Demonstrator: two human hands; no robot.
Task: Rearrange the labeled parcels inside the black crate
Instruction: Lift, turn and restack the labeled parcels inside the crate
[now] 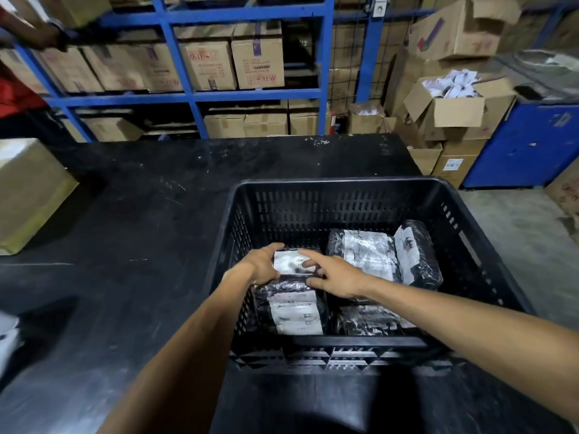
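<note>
A black slotted crate (344, 183) stands on the dark table, right of centre. Several black-wrapped parcels with white labels lie inside it. Both my hands reach into its left half and grip one small parcel (293, 264): my left hand (261, 266) holds its left edge, and my right hand (333, 275) grips its right side with the index finger stretched across the label. Under it lies another labeled parcel (296, 314). A larger parcel (366, 253) and a tilted one (416, 253) rest at the right. A further parcel (369, 321) lies near the front wall.
The black table (141, 230) stretches left of the crate. A cardboard box (28, 192) sits at its left edge. Blue shelving (194, 95) filled with cartons stands behind. Open cartons (451, 104) and a blue bin (529, 145) stand at the right. Another person's arm (28, 29) shows top left.
</note>
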